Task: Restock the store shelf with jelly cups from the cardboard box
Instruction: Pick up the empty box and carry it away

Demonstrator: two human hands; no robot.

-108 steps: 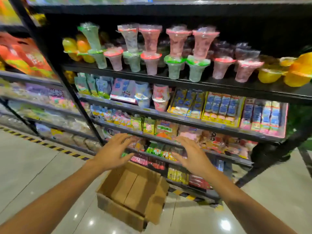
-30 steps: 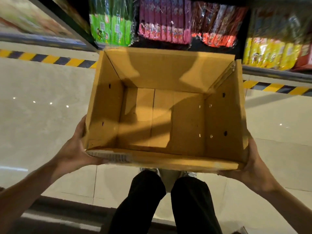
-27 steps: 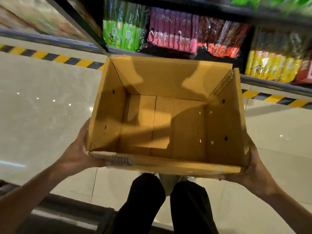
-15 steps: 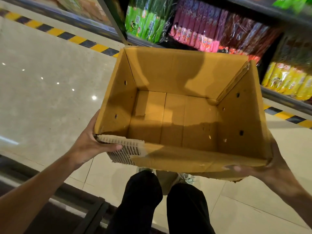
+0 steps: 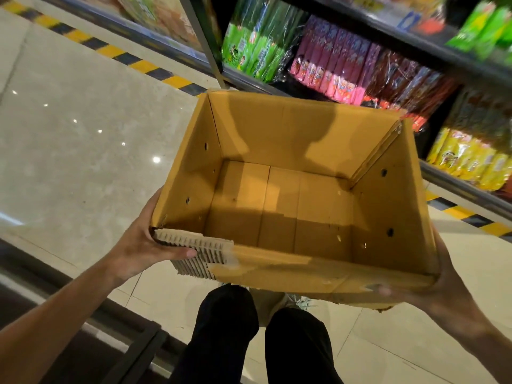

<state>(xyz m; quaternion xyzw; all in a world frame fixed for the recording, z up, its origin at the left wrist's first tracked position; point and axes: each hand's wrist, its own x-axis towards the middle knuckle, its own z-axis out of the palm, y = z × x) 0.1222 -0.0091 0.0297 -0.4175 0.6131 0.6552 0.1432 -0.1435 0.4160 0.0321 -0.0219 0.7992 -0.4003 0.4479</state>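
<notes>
Nearest: person's legs (image 5: 249,336) in dark trousers, directly below the box.

L hand (image 5: 144,245) grips near-left corner of cardboard box (image 5: 279,200), thumb laid along the torn near rim where the corrugation shows. R hand (image 5: 437,289) curls round near-right bottom corner, fingertips wrapped under the edge.

Box held up off the floor (image 5: 69,139), open top, tilted toward camera. Inside bare, no jelly cups visible in it. None on the shelf (image 5: 457,187) part in frame either, only snack packs (image 5: 332,70). Judgement: box emptied, restock likely done or nearly.

Risks:
- Near wall torn and ragged; L grip sits on the weak bit, could tear further and drop that corner.
- Far edge close to shelf rail; swinging box could clip packs.
- Glossy tiles plus box blocking view of feet, so trip or slip.
</notes>
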